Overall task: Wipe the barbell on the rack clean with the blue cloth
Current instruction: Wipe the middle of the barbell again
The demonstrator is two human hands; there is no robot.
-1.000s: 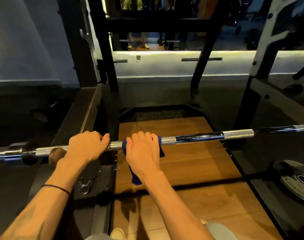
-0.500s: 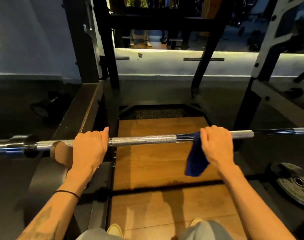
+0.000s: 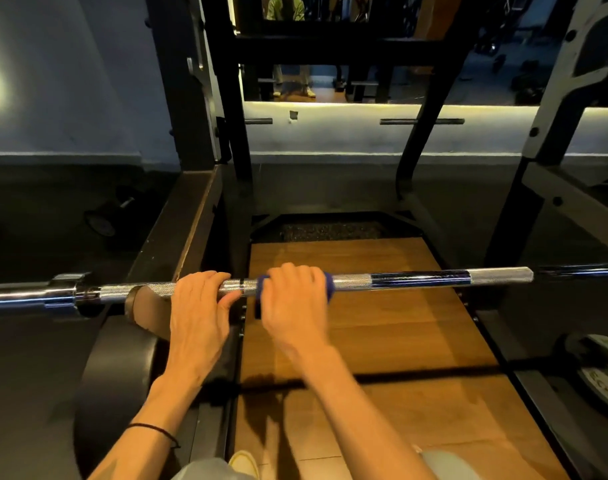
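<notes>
- The barbell (image 3: 416,280) runs straight across my view, long axis left to right, lying in the rack (image 3: 226,133); its left sleeve passes beyond the left edge of the frame and the right end beyond the right edge.
- My left hand (image 3: 198,306) is curled over the knurled stretch just right of the left rack support, thumb tip reaching along the shaft. It grips bare steel, no cloth under it, so I read it as the steadying hand.
- My right hand (image 3: 293,303) sits just beside it, near but not touching, fingers wrapped over the bar with the blue cloth (image 3: 328,287) bunched beneath the palm. Only slivers of blue show at either side of the hand, so I can't tell how fully it wraps the shaft.
- To the right of the cloth the shaft is free all the way to the right upright, with the wooden platform (image 3: 382,341) below: plenty of room along the axis that way.
- Leftward the cloth is blocked almost at once by my left hand.
</notes>
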